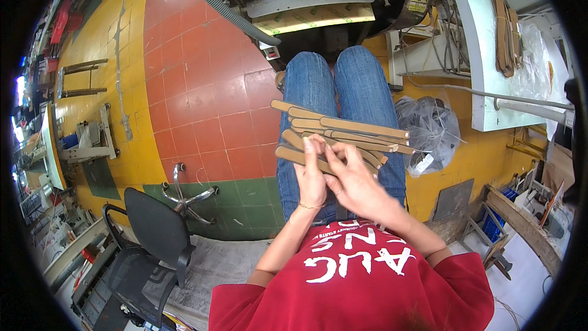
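Note:
Several flat brown strips (pixel 361 126) with rounded ends lie fanned across my lap, looking like leather straps. My left hand (pixel 311 175) is closed at the near end of the bundle, its thumb and fingers pinching a brown strip (pixel 290 154) whose rounded end sticks out to the left. Close against it, my right hand (pixel 356 182) has its fingertips pressed together on the strips, meeting the left fingertips. Part of the held strip is hidden behind my fingers. Some strip ends jut out to the right past my right hand.
A dark machine (pixel 324 30) with a metal roller stands just beyond my knees. To the right are a clear plastic bag (pixel 429 132) with dark contents and a pale table (pixel 484 107) carrying bundled brown strips (pixel 506 35). A black office chair (pixel 158 227) is at the lower left.

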A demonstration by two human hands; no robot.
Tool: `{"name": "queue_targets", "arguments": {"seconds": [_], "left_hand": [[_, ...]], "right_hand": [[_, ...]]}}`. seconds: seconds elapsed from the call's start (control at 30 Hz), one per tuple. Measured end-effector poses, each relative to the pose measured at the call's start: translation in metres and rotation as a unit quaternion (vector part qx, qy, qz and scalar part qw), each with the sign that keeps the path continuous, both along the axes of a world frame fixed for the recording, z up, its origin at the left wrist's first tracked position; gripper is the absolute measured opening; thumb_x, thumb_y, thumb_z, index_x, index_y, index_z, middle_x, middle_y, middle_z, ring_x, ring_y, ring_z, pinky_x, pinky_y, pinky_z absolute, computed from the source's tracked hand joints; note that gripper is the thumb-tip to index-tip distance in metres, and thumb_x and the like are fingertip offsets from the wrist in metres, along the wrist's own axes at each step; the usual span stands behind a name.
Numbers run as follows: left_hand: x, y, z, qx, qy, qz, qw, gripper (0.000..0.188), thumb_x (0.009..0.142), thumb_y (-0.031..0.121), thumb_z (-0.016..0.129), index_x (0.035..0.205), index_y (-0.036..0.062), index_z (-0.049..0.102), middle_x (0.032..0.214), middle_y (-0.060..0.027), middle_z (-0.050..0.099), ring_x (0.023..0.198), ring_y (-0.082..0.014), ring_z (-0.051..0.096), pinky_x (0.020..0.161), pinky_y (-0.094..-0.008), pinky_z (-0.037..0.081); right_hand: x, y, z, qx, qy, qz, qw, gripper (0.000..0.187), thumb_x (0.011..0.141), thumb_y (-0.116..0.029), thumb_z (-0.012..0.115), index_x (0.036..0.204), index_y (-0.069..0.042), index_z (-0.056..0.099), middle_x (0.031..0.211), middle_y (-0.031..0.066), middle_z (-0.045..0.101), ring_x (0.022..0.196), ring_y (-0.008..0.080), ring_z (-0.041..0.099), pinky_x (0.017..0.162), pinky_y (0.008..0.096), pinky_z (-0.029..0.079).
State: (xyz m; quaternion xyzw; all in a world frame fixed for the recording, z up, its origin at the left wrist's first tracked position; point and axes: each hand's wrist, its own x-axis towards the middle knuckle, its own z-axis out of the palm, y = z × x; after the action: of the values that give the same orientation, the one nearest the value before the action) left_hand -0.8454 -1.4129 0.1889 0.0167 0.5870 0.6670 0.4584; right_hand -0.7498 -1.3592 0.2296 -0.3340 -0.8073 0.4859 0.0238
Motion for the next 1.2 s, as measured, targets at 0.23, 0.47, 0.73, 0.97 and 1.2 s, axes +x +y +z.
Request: {"name": "queue_targets", "arguments": {"seconds": [0.23,0.47,0.73,0.97,1.2], "left_hand": [[-0.023,-0.01,-0.006,0.102,-0.291,0.025,0.951,0.035,0.096,0.05,0.04,0.092,0.0157,0.046,0.061,0.0031,0.031,0.053,-0.0092,0.03,0.059,-0.0272,0.037],[-0.023,-0.024,-0.006,0.146,-0.305,-0.018,0.941,0.031,0.093,0.04,0.054,0.109,0.0144,0.047,0.081,0.0001,0.04,0.071,-0.0104,0.041,0.06,-0.0251,0.041],[-0.004,-0.018,-0.001,0.082,-0.133,-0.05,0.986,0.029,0.098,0.031,0.047,0.101,0.003,0.052,0.099,-0.0072,0.058,0.088,-0.0136,0.055,0.076,-0.0279,0.047],[-0.041,-0.04,0.001,0.08,-0.194,0.062,0.976,0.029,0.099,0.039,0.039,0.084,0.0149,0.045,0.059,0.0046,0.034,0.051,-0.0074,0.034,0.067,-0.0309,0.045],[-0.055,-0.058,0.002,0.03,-0.198,0.059,0.978,0.019,0.098,0.031,0.046,0.092,0.0125,0.049,0.067,0.003,0.039,0.053,-0.006,0.035,0.055,-0.0244,0.035]], "right_hand": [[0.031,0.075,-0.029,0.237,-0.125,-0.045,0.962,0.027,0.077,-0.02,0.069,0.098,-0.004,0.064,0.103,0.009,0.056,0.1,0.0269,0.051,0.087,0.0379,0.039],[0.037,0.078,-0.029,0.062,0.032,-0.216,0.974,0.014,0.082,-0.01,0.067,0.093,-0.003,0.063,0.078,0.005,0.064,0.071,0.0198,0.062,0.064,0.0309,0.049],[0.012,0.025,0.003,-0.095,0.097,-0.078,0.988,0.021,0.082,-0.013,0.069,0.098,0.0,0.065,0.081,0.0081,0.062,0.07,0.0175,0.062,0.068,0.0292,0.05],[0.023,0.027,-0.023,0.147,-0.067,-0.076,0.984,0.026,0.075,-0.019,0.073,0.094,-0.005,0.063,0.089,0.0094,0.059,0.088,0.026,0.058,0.076,0.038,0.045],[0.017,0.014,-0.045,0.214,-0.13,-0.036,0.967,0.031,0.071,-0.021,0.074,0.096,-0.009,0.06,0.094,0.0066,0.058,0.091,0.0235,0.054,0.08,0.0373,0.037]]}}
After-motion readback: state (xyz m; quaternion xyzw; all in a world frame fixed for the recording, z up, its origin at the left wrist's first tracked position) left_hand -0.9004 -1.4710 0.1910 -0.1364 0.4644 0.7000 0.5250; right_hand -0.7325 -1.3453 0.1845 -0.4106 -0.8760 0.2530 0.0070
